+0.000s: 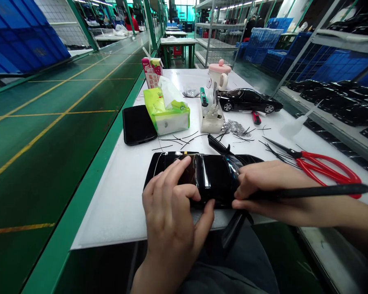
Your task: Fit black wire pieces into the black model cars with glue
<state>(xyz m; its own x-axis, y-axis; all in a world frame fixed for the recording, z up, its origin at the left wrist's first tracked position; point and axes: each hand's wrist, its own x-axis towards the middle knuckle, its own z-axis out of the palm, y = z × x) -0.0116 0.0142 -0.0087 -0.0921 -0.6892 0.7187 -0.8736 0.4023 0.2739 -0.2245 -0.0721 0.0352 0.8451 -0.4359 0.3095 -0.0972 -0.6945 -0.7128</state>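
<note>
A glossy black model car lies on the white table near its front edge, with both doors swung out. My left hand rests over the car's left part, fingers on its roof and window area and thumb at the near side. At the windshield end, my right hand is closed round a long black tool, whose tip is hidden by the fingers and the car. Thin black strips lie behind the car. Red-handled scissors lie to the right, beside more black strips.
Behind the car stand a green tissue pack, a black phone, a cream fixture, a lidded mug, a drink carton and another black model car. Shelving with black shells is at right; a green conveyor runs left.
</note>
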